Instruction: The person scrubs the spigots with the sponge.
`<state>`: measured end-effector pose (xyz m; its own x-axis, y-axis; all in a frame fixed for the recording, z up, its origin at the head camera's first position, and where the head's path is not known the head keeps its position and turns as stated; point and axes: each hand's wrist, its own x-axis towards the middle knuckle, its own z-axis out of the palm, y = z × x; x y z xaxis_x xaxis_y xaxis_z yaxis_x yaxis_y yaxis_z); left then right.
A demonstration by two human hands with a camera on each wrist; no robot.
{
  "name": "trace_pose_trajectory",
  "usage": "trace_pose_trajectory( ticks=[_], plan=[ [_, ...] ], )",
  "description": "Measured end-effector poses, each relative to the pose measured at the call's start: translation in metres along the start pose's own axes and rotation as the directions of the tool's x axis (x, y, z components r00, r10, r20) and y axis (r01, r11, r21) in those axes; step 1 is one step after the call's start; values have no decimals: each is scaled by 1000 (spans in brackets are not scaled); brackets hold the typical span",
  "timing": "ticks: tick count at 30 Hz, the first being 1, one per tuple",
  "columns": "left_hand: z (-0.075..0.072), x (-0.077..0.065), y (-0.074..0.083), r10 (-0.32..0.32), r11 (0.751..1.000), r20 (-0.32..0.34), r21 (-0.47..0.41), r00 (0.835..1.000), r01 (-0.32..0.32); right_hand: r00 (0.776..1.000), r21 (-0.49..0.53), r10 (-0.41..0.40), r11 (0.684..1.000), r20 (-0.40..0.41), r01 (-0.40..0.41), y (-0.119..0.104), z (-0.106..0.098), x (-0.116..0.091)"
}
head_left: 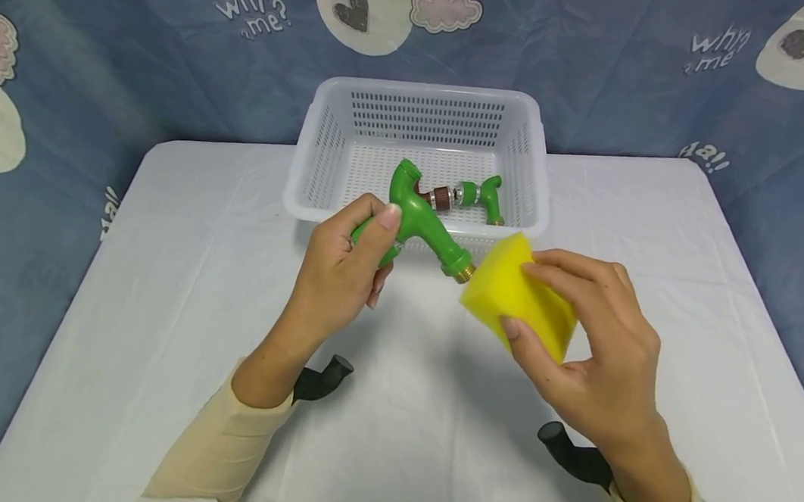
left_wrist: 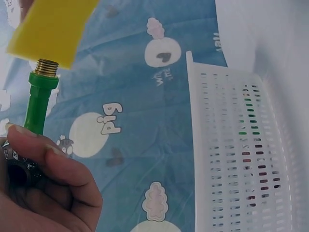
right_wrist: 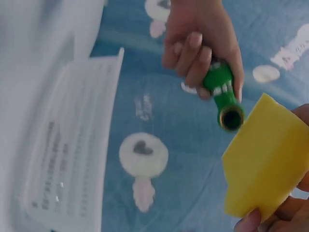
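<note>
In the head view my left hand (head_left: 340,265) grips a green faucet (head_left: 422,218) by its handle end, thumb on top. The faucet's brass threaded end (head_left: 465,273) points down to the right. My right hand (head_left: 601,339) pinches a yellow sponge (head_left: 523,298) between thumb and fingers. The sponge's left edge is right by the brass thread; whether they touch is hard to tell. In the left wrist view the sponge (left_wrist: 53,31) overlaps the tip of the thread (left_wrist: 47,67). The right wrist view shows the faucet's open round mouth (right_wrist: 231,118) beside the sponge (right_wrist: 268,159).
Behind the hands a white slotted basket (head_left: 414,83) stands at the table's far edge. Inside lies a smaller green faucet (head_left: 490,199) with a brown and silver fitting (head_left: 442,198). A white cloth (head_left: 141,356) covers the table; a blue patterned curtain (head_left: 160,66) hangs behind.
</note>
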<state>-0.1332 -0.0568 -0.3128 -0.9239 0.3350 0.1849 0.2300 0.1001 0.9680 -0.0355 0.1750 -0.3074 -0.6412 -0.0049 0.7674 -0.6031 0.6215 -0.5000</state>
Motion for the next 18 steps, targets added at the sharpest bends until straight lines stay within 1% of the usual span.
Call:
trace_pose_trajectory(
  ticks=[3,5,7,9,12,13,15,18],
  plan=[
    [1,0,-1,-6,1000,-2,9,1000,6,999,4,-43,999,25,43,-4,6,-4],
    [0,0,0,-8,1000,-12,14,1000,8,996,18,-84,996,26,84,-7,10,-5],
    [0,0,0,-7,1000,-21,15,1000,8,993,51,-114,992,31,112,-11,13,-5],
    [0,0,-1,-8,1000,-22,13,1000,8,989,101,-136,986,57,130,-14,14,-5],
    [0,0,-1,-5,1000,-18,8,1000,5,984,161,-157,977,87,142,-17,13,-4],
    [0,1,-1,-2,1000,-17,7,1000,2,984,164,-156,976,81,141,-16,12,-4],
    [0,1,-2,5,1000,-16,1,1000,-5,990,142,-135,981,30,130,-14,9,-2],
    [1,1,-2,13,1000,-11,-11,1000,-13,996,69,-62,995,-62,66,-7,4,1]
  ],
)
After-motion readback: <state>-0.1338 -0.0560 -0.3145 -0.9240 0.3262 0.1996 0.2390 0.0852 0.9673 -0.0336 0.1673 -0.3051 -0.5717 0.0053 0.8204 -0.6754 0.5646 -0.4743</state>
